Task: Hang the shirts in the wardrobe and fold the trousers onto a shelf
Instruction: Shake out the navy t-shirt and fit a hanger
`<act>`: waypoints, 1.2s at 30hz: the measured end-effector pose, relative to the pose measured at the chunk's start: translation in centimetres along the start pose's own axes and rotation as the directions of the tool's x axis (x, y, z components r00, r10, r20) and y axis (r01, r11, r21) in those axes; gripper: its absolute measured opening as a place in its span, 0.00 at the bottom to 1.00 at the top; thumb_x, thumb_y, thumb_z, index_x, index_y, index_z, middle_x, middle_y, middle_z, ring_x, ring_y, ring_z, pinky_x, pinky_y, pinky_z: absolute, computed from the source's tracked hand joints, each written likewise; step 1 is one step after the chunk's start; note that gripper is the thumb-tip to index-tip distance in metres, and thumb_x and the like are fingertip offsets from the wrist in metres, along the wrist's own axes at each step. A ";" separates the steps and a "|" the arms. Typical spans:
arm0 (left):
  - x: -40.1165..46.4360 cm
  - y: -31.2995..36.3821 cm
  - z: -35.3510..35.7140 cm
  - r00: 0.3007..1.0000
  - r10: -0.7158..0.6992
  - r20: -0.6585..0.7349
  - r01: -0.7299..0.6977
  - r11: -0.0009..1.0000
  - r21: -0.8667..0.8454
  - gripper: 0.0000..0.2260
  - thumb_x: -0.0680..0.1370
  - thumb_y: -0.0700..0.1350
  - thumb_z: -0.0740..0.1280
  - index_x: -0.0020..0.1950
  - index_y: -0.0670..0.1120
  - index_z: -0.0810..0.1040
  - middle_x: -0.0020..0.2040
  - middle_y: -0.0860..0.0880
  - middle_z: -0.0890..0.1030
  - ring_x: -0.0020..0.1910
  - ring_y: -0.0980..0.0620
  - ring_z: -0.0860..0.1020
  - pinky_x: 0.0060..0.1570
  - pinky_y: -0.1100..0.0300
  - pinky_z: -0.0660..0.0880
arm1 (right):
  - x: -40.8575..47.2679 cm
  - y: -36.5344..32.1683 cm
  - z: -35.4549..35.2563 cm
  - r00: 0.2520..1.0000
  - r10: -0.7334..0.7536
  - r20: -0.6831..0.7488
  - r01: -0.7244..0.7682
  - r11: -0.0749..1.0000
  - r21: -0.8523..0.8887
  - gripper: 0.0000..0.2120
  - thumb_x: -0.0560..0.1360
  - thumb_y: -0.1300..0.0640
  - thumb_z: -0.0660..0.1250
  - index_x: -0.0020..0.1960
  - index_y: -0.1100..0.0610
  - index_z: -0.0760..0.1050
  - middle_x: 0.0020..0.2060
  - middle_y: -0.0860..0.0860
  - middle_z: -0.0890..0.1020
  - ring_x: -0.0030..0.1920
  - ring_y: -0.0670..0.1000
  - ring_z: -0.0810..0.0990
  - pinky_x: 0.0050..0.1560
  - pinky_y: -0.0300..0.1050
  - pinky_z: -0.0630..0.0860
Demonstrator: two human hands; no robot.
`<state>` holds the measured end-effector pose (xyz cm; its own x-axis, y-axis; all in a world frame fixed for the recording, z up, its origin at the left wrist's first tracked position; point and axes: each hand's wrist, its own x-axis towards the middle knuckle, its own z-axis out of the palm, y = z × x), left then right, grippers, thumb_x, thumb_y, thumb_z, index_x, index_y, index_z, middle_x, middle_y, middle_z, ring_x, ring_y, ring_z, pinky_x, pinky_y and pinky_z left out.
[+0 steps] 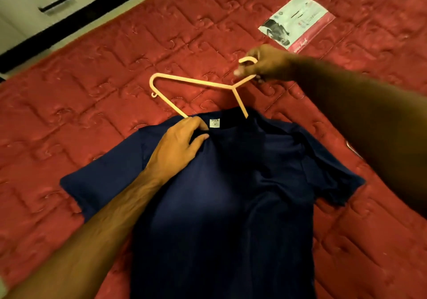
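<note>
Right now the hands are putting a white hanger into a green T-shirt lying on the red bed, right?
Not quite: the T-shirt is dark blue, not green, as the head view shows. The rest holds: the right hand holds the white hanger by its hook, the left hand grips the collar, and the shirt lies on the red bed.

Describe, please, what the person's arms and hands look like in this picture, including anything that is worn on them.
Both forearms are bare as far as the picture shows; no sleeve, watch or bracelet is visible. The left hand and the right hand wear no gloves, and no ring can be made out. The right forearm lies in shadow, so its details are hard to tell.
</note>
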<state>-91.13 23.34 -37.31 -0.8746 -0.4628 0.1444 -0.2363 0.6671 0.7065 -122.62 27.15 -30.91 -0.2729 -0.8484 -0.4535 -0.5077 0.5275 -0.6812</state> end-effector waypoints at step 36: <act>0.7 -4.6 -7.1 0.979 0.105 0.176 -0.146 0.960 0.239 0.08 0.81 0.54 0.63 0.52 0.50 0.74 0.48 0.55 0.79 0.46 0.49 0.78 0.47 0.46 0.74 | -1.7 6.7 1.8 0.936 -0.286 -0.205 0.274 0.958 -0.084 0.07 0.82 0.61 0.61 0.50 0.56 0.78 0.27 0.45 0.77 0.26 0.42 0.74 0.31 0.38 0.69</act>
<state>-87.59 15.80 -35.51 -0.9554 -0.2803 0.0933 -0.2006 0.8473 0.4918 -124.11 32.15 -35.71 -0.2782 -0.9540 -0.1120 -0.6296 0.2692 -0.7288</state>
